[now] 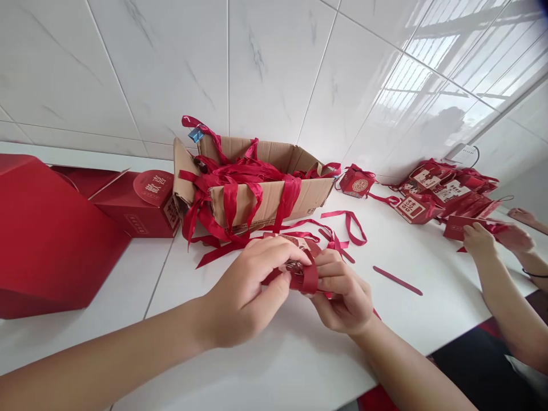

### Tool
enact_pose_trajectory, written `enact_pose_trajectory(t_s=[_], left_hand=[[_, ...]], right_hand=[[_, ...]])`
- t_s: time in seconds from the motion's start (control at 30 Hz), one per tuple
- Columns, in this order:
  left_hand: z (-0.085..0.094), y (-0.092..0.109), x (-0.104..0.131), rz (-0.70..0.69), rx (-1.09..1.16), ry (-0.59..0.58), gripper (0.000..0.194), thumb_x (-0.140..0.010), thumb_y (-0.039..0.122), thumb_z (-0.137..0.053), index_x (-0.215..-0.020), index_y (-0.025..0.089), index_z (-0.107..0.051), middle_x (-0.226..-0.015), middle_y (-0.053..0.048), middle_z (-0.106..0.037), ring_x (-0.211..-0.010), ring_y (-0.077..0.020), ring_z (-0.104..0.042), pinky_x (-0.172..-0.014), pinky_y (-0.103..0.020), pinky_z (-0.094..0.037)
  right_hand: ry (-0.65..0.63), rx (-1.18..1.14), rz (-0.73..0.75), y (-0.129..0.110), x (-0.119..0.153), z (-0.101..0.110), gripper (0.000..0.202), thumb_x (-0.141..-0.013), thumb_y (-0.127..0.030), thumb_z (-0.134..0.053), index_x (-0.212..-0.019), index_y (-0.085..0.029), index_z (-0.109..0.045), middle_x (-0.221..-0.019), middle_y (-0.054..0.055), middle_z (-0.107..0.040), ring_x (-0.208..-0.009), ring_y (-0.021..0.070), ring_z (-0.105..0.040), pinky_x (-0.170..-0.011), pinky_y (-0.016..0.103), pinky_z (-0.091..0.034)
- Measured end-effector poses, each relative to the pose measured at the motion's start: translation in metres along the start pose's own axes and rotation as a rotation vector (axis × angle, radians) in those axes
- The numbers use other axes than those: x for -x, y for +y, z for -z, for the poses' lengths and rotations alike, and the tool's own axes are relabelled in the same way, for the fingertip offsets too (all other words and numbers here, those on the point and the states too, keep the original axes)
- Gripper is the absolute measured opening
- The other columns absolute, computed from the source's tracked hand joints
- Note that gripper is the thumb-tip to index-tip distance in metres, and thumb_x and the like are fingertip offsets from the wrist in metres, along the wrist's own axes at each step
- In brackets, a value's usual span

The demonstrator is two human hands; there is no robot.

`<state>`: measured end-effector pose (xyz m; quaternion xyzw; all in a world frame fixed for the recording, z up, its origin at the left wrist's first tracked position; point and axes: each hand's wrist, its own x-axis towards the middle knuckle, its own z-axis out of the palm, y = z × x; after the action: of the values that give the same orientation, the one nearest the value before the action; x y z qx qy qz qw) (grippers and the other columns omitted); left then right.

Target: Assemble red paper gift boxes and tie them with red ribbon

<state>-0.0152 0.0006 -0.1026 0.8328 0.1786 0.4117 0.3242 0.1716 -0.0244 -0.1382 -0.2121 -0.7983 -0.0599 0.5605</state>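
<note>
Above the white table, a small red printed gift box (295,265) is held between my two hands. My left hand (250,291) is closed around its left side, thumb and fingers pressed on it. On the other side, my right hand (345,294) grips the box near a curved red paper strip (311,277) that bends over its right end. Fingers cover much of the box, so its far side is hidden. Just behind my hands lie loose red ribbons (355,228) and flat strips. A single red strip (397,280) rests to the right of my right hand.
A cardboard box (261,208) full of red ribbons stands by the tiled wall. Large red boxes (145,200) sit at left. Finished-looking red gift boxes (449,185) are piled at right. A co-worker's hands (482,240) hold a red piece there.
</note>
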Motion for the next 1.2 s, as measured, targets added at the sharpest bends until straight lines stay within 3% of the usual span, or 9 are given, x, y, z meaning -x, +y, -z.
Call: enact_pose_trajectory(t_s=[0.1,0.27,0.37,0.5,0.6,0.77,0.97,1.2], left_hand=[[0.000,0.003,-0.001,0.027,0.003,0.006,0.026,-0.080,0.011,-0.047,-0.102,0.019,-0.060,-0.101,-0.005,-0.066,-0.097,-0.0208,-0.061,-0.089,-0.035,-0.050],[0.005,0.011,-0.009,0.214,0.117,-0.121,0.027,-0.081,0.012,-0.053,-0.105,0.021,-0.062,-0.094,-0.001,-0.070,-0.080,-0.0163,-0.066,-0.069,-0.026,-0.056],[0.004,0.011,-0.011,0.259,0.187,-0.057,0.020,-0.084,0.013,-0.055,-0.098,0.020,-0.066,-0.095,-0.003,-0.071,-0.083,-0.0177,-0.067,-0.071,-0.027,-0.057],[-0.004,0.008,-0.006,0.254,0.289,0.103,0.012,-0.087,0.017,-0.056,-0.089,0.019,-0.068,-0.085,-0.002,-0.071,-0.074,-0.0148,-0.066,-0.064,-0.024,-0.056],[-0.008,0.008,-0.003,0.257,0.353,0.159,0.010,-0.087,0.017,-0.058,-0.087,0.017,-0.068,-0.079,-0.002,-0.070,-0.068,-0.0122,-0.065,-0.059,-0.020,-0.054],[-0.009,0.007,-0.001,0.320,0.382,0.137,0.010,-0.087,0.018,-0.059,-0.087,0.017,-0.069,-0.075,-0.001,-0.069,-0.066,-0.0109,-0.063,-0.059,-0.018,-0.053],[-0.009,0.003,0.002,0.217,0.360,0.158,0.014,-0.085,0.018,-0.061,-0.090,0.025,-0.072,-0.079,0.001,-0.070,-0.070,-0.0125,-0.063,-0.063,-0.023,-0.052],[-0.009,0.002,0.002,0.203,0.413,0.178,0.016,-0.084,0.020,-0.063,-0.090,0.030,-0.073,-0.079,0.002,-0.070,-0.065,-0.0146,-0.062,-0.055,-0.026,-0.054]], right_hand=[[-0.006,0.001,0.009,-0.001,0.001,0.000,0.028,-0.072,0.002,-0.057,-0.092,-0.017,-0.054,-0.079,0.003,-0.060,-0.069,0.0149,-0.059,-0.058,0.034,-0.052],[-0.010,-0.005,0.037,-0.003,0.000,-0.001,0.026,-0.071,0.001,-0.055,-0.091,-0.016,-0.054,-0.075,0.003,-0.058,-0.067,0.0150,-0.058,-0.056,0.033,-0.052],[-0.020,0.000,0.030,-0.005,-0.001,0.000,0.027,-0.072,0.000,-0.055,-0.093,-0.018,-0.054,-0.078,0.004,-0.059,-0.069,0.0156,-0.058,-0.055,0.033,-0.052],[-0.034,0.015,-0.011,-0.006,0.000,0.001,0.029,-0.073,0.000,-0.056,-0.095,-0.019,-0.055,-0.083,0.005,-0.060,-0.072,0.0157,-0.057,-0.057,0.032,-0.053],[-0.031,0.026,-0.008,-0.005,0.002,0.001,0.027,-0.073,0.000,-0.057,-0.094,-0.018,-0.055,-0.084,0.005,-0.059,-0.073,0.0158,-0.056,-0.057,0.032,-0.052],[-0.027,0.020,0.001,-0.005,0.003,0.001,0.026,-0.073,0.003,-0.056,-0.092,-0.015,-0.055,-0.083,0.006,-0.058,-0.073,0.0155,-0.054,-0.057,0.032,-0.050],[-0.026,0.030,-0.004,-0.008,0.000,0.000,0.028,-0.074,0.003,-0.057,-0.094,-0.015,-0.055,-0.083,0.005,-0.055,-0.072,0.0150,-0.052,-0.057,0.032,-0.050],[-0.027,0.000,-0.011,-0.007,0.000,0.001,0.028,-0.073,0.003,-0.058,-0.095,-0.014,-0.055,-0.085,0.006,-0.054,-0.073,0.0150,-0.051,-0.058,0.032,-0.050]])
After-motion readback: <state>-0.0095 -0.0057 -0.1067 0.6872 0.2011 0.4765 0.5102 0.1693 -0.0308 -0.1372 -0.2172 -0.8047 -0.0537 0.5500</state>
